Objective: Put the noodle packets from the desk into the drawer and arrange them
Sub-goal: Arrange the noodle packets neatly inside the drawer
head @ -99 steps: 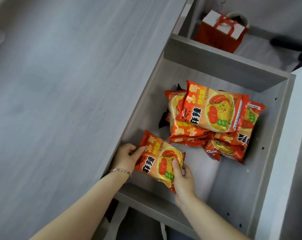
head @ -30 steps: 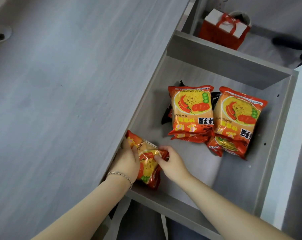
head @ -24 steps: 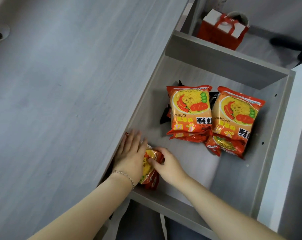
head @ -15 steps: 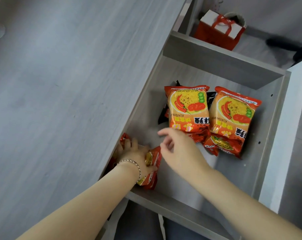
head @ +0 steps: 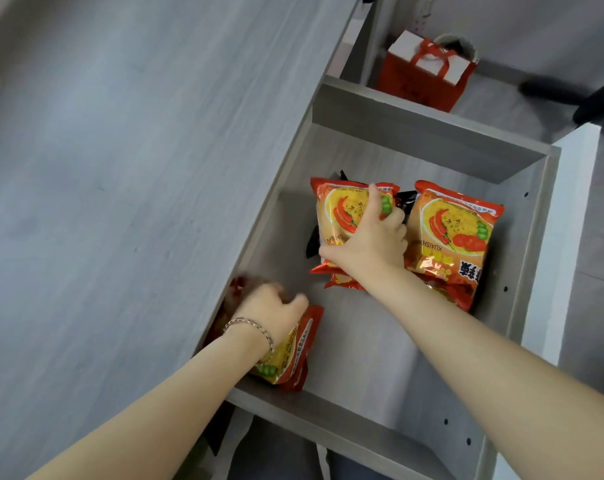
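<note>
- Reaching across the open drawer [head: 522,258], the right hand [head: 370,247] now lies on the top packet of the left stack [head: 342,216]; half a second ago it hung in the air short of that stack.
- Right fingers [head: 376,199] are spread and curled over the packet's face and far edge, closing on it. Whether the packet is lifted off the stack cannot be told.
- Left hand [head: 269,306] remains at the near left corner, pressing the standing packet [head: 293,355] against the drawer's left wall. Its fingers are bent over the packet's top edge; the tips are blurred, so the exact grip cannot be told.
- Judgement: placing of the corner packet is finished or nearly so, and the work has passed to the next packet, most likely to stand it beside the first.
- Packets are red-orange foil pillows printed with a yellow noodle bowl, red chillies and green slices. They look soft and crinkly, likely to slip under a light hold.
- Right stack [head: 456,233] lies flat just beside the left one, with more packets under both; a dark wrapper shows between them.
- Bench [head: 120,168] surface in view carries no packets, so transfer appears complete and only arranging is left.
- Red gift bag [head: 428,74] stands on the floor beyond the drawer, outside the work.
</note>
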`<state>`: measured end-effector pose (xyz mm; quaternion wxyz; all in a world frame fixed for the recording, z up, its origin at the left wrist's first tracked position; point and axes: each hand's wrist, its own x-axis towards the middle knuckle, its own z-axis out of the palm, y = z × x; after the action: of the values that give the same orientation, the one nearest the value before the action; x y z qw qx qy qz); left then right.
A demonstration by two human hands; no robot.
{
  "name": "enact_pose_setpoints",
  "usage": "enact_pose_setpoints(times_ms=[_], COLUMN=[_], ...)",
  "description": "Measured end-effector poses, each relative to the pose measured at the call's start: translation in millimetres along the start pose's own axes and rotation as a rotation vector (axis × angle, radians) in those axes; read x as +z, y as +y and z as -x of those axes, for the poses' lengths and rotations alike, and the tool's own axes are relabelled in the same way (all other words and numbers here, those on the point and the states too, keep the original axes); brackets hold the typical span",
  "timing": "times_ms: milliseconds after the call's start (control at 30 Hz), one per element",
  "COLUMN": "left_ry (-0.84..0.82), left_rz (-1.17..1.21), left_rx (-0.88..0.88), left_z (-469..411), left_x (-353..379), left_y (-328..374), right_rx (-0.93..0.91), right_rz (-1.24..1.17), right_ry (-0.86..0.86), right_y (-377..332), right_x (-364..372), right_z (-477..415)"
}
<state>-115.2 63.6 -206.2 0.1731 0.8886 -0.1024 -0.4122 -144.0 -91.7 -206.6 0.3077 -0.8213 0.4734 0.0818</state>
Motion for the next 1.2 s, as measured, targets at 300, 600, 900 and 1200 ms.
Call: enact_pose_setpoints(times_ms=[300, 600, 900, 1200], left_ry=[-0.512, -0.457, -0.464, -0.151], left_rz=[1.022, 0.199, -0.202, -0.516], left_rx=[0.059, 0.394, 0.458, 0.402], left_z=[12, 6, 1, -8], left_x=[-34, -27, -12, 6], left_y=[48, 51, 56, -13], right_rx=[-0.092, -0.599, -0.537, 0.005], right_rz=[-0.428, 0.055, 0.147, -0.289], right_ry=[-0.124, -0.182, -0.379, -0.681], right_y=[16, 47, 79, 141], right_x=[-31, -62, -41, 35], right_z=[57, 65, 55, 56])
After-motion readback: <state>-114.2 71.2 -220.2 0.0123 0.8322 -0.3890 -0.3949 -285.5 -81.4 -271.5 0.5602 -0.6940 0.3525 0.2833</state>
